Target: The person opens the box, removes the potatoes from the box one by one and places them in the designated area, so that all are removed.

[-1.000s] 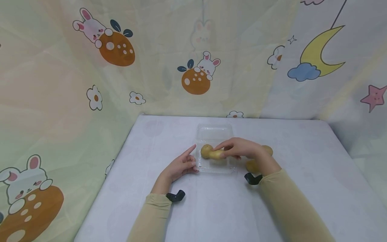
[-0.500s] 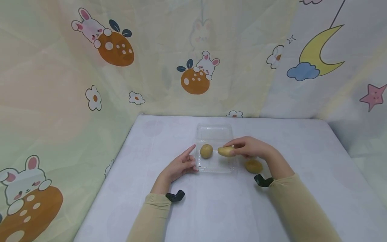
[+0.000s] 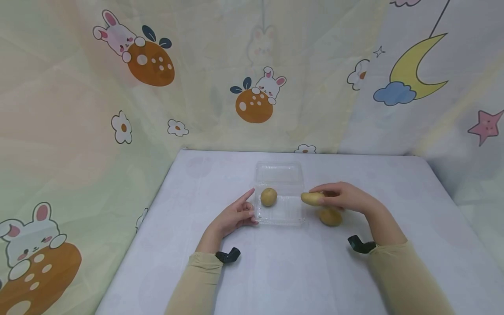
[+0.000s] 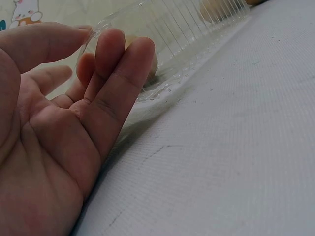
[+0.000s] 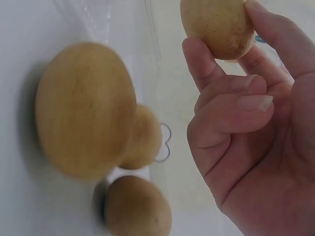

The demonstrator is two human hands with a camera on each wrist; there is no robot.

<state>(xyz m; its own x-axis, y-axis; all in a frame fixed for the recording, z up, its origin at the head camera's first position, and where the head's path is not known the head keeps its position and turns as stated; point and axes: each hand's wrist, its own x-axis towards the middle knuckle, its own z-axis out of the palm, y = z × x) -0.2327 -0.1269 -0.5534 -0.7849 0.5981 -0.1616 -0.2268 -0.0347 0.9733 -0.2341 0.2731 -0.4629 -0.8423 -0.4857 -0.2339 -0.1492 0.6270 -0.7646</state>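
Note:
My right hand (image 3: 346, 196) pinches an oval potato (image 3: 312, 199) between thumb and fingertips, just right of the clear plastic container (image 3: 281, 215). In the right wrist view, that potato (image 5: 219, 24) sits at the fingertips while the other fingers curl beneath. The container lies with its lid (image 3: 278, 172) folded back, and one round potato (image 3: 269, 197) is inside at the left. My left hand (image 3: 234, 217) holds the container's left edge, index finger extended; the left wrist view shows thumb and curled fingers against its rim (image 4: 98, 29).
On the table right of the container lies a potato (image 3: 330, 217) below my right hand. The right wrist view has a large potato (image 5: 86, 110) and two more potatoes behind it (image 5: 140, 206). A printed cloth (image 3: 204, 87) hangs along the table's back edge.
My right hand has lifted the oval potato away from beside the round one and carried it right, past the container's right edge. The left hand has stayed in place.

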